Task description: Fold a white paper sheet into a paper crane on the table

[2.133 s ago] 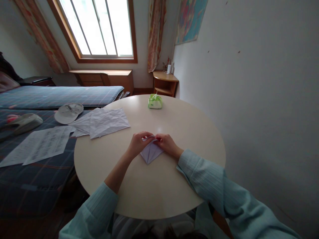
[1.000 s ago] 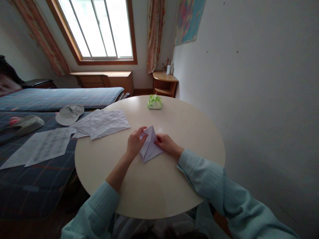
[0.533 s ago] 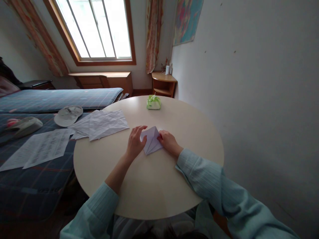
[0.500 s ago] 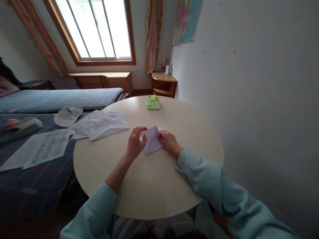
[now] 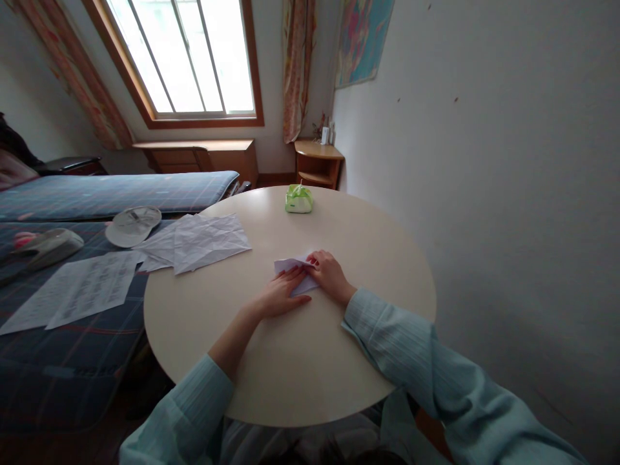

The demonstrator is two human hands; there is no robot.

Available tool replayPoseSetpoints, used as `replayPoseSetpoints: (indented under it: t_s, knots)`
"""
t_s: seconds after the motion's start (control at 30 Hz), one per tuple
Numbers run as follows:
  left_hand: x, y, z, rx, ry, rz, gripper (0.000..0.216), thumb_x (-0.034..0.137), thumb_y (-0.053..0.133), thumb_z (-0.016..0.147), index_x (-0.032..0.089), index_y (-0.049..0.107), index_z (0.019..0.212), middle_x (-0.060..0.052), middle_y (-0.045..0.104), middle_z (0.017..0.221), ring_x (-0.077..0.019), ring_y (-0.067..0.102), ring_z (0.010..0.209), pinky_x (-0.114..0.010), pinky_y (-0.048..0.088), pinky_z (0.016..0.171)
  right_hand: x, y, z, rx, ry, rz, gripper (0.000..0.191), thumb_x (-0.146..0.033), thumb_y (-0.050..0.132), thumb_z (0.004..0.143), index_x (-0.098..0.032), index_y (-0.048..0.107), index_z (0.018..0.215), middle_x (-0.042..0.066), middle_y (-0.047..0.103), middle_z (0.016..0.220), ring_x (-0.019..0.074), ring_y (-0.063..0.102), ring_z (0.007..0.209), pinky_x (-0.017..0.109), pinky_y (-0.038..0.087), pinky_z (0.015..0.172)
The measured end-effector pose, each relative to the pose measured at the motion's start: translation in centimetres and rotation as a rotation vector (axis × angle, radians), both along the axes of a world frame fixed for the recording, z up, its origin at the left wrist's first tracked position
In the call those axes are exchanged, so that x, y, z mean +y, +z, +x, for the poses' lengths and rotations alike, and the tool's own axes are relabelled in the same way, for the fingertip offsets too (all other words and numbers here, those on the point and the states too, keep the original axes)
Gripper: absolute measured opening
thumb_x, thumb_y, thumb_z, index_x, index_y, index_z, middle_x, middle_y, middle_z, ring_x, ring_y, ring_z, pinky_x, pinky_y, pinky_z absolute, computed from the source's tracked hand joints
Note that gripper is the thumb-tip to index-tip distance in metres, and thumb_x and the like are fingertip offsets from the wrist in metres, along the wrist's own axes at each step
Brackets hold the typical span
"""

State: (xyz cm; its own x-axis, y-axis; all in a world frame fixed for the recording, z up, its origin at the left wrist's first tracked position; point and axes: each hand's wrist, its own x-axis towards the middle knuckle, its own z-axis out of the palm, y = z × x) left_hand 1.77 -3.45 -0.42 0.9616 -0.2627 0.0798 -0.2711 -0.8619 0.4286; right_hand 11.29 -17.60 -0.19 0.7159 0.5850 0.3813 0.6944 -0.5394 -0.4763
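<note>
A small folded sheet of white paper [image 5: 306,285] lies on the round cream table [image 5: 290,361], with one flap raised along its far side. My left hand [image 5: 283,294] rests on the paper, fingers stretched out over it and thumb apart near the edge closest to me. My right hand [image 5: 330,274] is closed, pinching the paper's right side between thumb and fingers. Part of the paper is hidden under both hands.
A green tissue pack [image 5: 299,199] stands at the table's far side. Creased white sheets [image 5: 210,240] overlap the table's left edge. On the plaid bed beside it lie printed sheets [image 5: 92,287] and a pale cap [image 5: 133,226]. A wall [image 5: 508,194] runs along the right.
My left hand has gone from holding the paper's left edge to lying flat across it, nearer to me. A flap of paper now stands raised. My right hand stays at the right side.
</note>
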Motion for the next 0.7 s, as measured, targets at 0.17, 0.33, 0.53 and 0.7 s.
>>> replayPoseSetpoints:
  t_s: [0.17, 0.33, 0.53, 0.7]
  knots:
    - [-0.54, 0.71, -0.07, -0.083, -0.044, -0.091, 0.036, 0.035, 0.049, 0.079, 0.019, 0.054, 0.111, -0.008, 0.054, 0.12, -0.0192, 0.049, 0.111, -0.032, 0.034, 0.097, 0.16, 0.15, -0.29, 0.039, 0.038, 0.016, 0.012, -0.023, 0.051, 0.079, -0.014, 0.059, 0.077, 0.005, 0.059, 0.077, 0.0137, 0.051, 0.072, 0.023, 0.037, 0.067]
    - [-0.35, 0.97, 0.2, -0.294, 0.346, -0.117, 0.025, 0.02, 0.058, 0.072, 0.018, 0.057, 0.097, -0.007, 0.059, 0.099, -0.0187, 0.055, 0.092, -0.032, 0.043, 0.085, -0.08, 0.38, -0.04, 0.122, -0.127, -0.002, 0.017, -0.028, 0.05, 0.075, -0.014, 0.059, 0.07, 0.004, 0.061, 0.068, 0.0132, 0.051, 0.059, 0.023, 0.033, 0.055]
    - [0.3, 0.25, 0.44, -0.269, 0.602, -0.205, 0.037, 0.02, 0.063, 0.067, 0.014, 0.052, 0.103, -0.006, 0.059, 0.086, -0.0158, 0.056, 0.073, -0.029, 0.046, 0.07, -0.27, 0.42, 0.37, 0.171, -0.183, 0.03, 0.019, -0.028, 0.052, 0.071, -0.013, 0.061, 0.067, 0.006, 0.064, 0.068, 0.0153, 0.055, 0.061, 0.022, 0.034, 0.053]
    - [0.4, 0.41, 0.4, -0.193, 0.571, -0.175, 0.007, 0.019, 0.057, 0.071, 0.017, 0.058, 0.077, -0.002, 0.06, 0.072, -0.0137, 0.054, 0.061, -0.026, 0.042, 0.06, -0.28, 0.34, 0.46, 0.151, -0.188, 0.029, 0.019, -0.029, 0.051, 0.07, -0.013, 0.061, 0.066, 0.006, 0.064, 0.067, 0.0153, 0.055, 0.06, 0.022, 0.034, 0.051]
